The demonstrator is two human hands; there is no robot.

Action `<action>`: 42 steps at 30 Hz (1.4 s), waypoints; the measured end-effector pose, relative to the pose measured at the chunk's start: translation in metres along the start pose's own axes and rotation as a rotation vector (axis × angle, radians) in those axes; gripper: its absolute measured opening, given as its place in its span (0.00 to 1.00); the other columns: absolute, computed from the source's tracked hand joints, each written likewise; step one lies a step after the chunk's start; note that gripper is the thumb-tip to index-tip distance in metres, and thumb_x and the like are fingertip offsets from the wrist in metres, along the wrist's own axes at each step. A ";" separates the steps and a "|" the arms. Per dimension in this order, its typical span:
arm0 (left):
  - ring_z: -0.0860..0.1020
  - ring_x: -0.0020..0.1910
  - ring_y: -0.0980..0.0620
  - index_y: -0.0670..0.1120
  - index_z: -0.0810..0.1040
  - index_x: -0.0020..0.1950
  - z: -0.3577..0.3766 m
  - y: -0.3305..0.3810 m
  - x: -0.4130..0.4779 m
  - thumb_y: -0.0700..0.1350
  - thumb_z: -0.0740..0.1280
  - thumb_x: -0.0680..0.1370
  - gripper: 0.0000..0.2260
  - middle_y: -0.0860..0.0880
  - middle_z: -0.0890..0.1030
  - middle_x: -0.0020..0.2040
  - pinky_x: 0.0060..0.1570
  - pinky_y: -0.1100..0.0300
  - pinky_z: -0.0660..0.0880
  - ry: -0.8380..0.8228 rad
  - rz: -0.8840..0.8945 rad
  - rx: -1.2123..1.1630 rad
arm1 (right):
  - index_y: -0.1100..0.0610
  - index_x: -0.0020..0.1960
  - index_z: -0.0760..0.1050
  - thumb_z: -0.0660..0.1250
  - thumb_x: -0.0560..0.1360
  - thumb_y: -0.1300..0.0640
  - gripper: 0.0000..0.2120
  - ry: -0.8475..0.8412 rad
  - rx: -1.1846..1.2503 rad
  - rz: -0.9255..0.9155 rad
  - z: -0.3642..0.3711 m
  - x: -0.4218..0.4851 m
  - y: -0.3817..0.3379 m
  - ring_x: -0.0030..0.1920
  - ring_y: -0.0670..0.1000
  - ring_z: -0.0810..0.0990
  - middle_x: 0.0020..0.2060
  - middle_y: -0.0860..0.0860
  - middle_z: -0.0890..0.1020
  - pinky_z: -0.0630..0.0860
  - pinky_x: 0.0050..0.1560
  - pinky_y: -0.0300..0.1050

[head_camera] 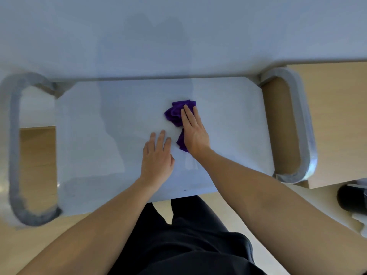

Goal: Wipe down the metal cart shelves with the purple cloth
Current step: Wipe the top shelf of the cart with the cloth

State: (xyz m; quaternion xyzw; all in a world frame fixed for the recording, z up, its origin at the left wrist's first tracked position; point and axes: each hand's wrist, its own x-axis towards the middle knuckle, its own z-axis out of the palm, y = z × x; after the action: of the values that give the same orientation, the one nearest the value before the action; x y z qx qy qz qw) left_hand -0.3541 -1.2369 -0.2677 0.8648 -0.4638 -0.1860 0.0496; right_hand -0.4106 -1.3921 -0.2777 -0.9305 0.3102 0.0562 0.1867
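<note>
The purple cloth [174,114] lies bunched up on the top shelf [99,135] of the metal cart, a little toward 1 o'clock from the middle of the shelf. The right hand [193,133] lies flat on top of it with straight fingers that point to 12 o'clock. It is not pinching the cloth, only pressing it down, likely so the cloth rubs hard on the metal and slides along with the hand. Part of the cloth pokes out at 10 o'clock from the fingers, and a small bit shows by the wrist. The left hand [156,155] is just beside the cloth at 7 o'clock, flat on the bare shelf, fingers straight and a bit spread, holding nothing. It looks like it leans there to hold the cart steady while the other hand wipes. A round metal handle [14,145] loops off the shelf at 9 o'clock and another one [303,124] at 3 o'clock. A big pale tabletop [178,36] is up at 12 o'clock, right past the far edge of the cart. The person stands at 6 o'clock in black trousers [188,245] on a light wooden floor [337,116]. The wiping seems to be in the middle of this shelf, and I cannot see any lower shelves from here.
</note>
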 end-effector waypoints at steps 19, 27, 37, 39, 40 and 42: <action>0.64 0.72 0.33 0.38 0.71 0.69 0.036 0.142 0.040 0.41 0.72 0.70 0.28 0.40 0.65 0.75 0.62 0.38 0.70 -0.069 0.126 0.089 | 0.64 0.78 0.52 0.69 0.70 0.70 0.41 0.135 0.086 0.185 -0.036 -0.028 0.149 0.78 0.63 0.45 0.78 0.58 0.53 0.46 0.78 0.53; 0.65 0.72 0.34 0.39 0.72 0.69 0.038 0.143 0.041 0.42 0.74 0.69 0.30 0.41 0.66 0.74 0.63 0.39 0.71 -0.053 0.122 0.082 | 0.64 0.76 0.60 0.74 0.67 0.72 0.42 0.065 0.042 -0.120 -0.037 -0.028 0.173 0.77 0.63 0.54 0.76 0.59 0.61 0.56 0.75 0.56; 0.66 0.72 0.36 0.41 0.73 0.68 0.040 0.140 0.041 0.41 0.72 0.70 0.26 0.43 0.67 0.73 0.63 0.42 0.71 -0.009 0.113 0.036 | 0.64 0.78 0.53 0.63 0.75 0.67 0.34 0.182 0.005 0.227 -0.068 -0.011 0.226 0.78 0.59 0.51 0.77 0.60 0.55 0.45 0.77 0.53; 0.66 0.72 0.36 0.40 0.73 0.68 0.040 0.140 0.041 0.41 0.72 0.70 0.26 0.43 0.67 0.74 0.63 0.41 0.70 -0.006 0.108 0.036 | 0.64 0.78 0.48 0.64 0.77 0.60 0.36 0.168 -0.106 0.269 -0.063 -0.009 0.201 0.78 0.62 0.47 0.78 0.60 0.51 0.44 0.77 0.56; 0.65 0.72 0.36 0.40 0.73 0.68 0.040 0.140 0.040 0.41 0.72 0.70 0.26 0.43 0.67 0.74 0.63 0.41 0.70 -0.006 0.105 0.040 | 0.64 0.78 0.47 0.66 0.76 0.59 0.39 0.164 -0.096 0.270 -0.059 -0.010 0.186 0.78 0.63 0.45 0.78 0.60 0.50 0.45 0.77 0.58; 0.65 0.72 0.36 0.40 0.72 0.69 0.041 0.140 0.040 0.41 0.72 0.71 0.27 0.42 0.66 0.74 0.64 0.41 0.70 -0.013 0.104 0.046 | 0.64 0.78 0.50 0.72 0.72 0.63 0.43 0.143 0.038 0.216 -0.049 -0.013 0.157 0.77 0.65 0.44 0.79 0.59 0.50 0.48 0.77 0.59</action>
State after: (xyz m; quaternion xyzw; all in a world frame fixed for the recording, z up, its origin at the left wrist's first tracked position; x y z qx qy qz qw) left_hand -0.4589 -1.3452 -0.2803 0.8391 -0.5127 -0.1782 0.0362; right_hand -0.5157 -1.5197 -0.2788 -0.8896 0.4221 0.0035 0.1745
